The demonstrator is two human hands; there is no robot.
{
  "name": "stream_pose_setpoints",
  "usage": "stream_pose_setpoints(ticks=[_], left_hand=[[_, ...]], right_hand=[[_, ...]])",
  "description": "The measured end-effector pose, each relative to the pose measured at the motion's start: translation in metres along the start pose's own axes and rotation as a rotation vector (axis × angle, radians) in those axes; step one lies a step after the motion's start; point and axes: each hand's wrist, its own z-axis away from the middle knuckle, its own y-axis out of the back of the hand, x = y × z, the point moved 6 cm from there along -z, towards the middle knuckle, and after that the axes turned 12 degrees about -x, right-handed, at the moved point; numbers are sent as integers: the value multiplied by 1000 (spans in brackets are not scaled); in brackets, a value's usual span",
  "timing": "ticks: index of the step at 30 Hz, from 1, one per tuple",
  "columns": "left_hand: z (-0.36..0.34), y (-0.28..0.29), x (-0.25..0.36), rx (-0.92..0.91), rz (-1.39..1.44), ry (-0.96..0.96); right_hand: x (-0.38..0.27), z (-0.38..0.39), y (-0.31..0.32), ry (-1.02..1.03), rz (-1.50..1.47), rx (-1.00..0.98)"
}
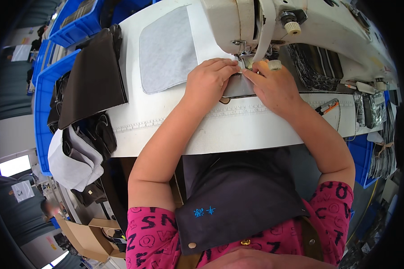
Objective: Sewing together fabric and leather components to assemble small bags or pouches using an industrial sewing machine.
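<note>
Pressing the small dark grey leather piece (239,88) flat with both my left hand (207,80) and right hand (274,85), fingers spread narrow, I risked a fingertip straying under the white sewing machine's needle (243,57).

- Sewing machine (309,22): cream painted body, smooth with a slight sheen; bright metal around the needle.
- Work table (238,130): white, smooth, matt top.
- Dark grey piece (239,87) under both hands: thin, smooth, leather-like sheet.
- Grey pad (166,49): soft matt cloth with a fine weave.
- Brown sheet (94,76): matt, smooth, leather-like.
- Blue bins (42,98): glossy hard plastic.
- Box (83,235): plain brown cardboard.
- Apron (238,197): dark matt cloth.
</note>
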Motion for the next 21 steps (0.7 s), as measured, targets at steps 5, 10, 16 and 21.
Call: stream_pose_setpoints(ticks=[5, 10, 16, 21], left_hand=[[-1, -3, -3, 4, 6, 24], [-6, -4, -10, 47, -23, 55], [-11, -6, -16, 34, -73, 107], [-11, -6, -17, 19, -39, 134]], right_hand=[[-1, 0, 2, 19, 14, 38], [-1, -3, 0, 5, 35, 70], [-1, -2, -2, 2, 54, 82], [-1, -2, -2, 12, 52, 89]])
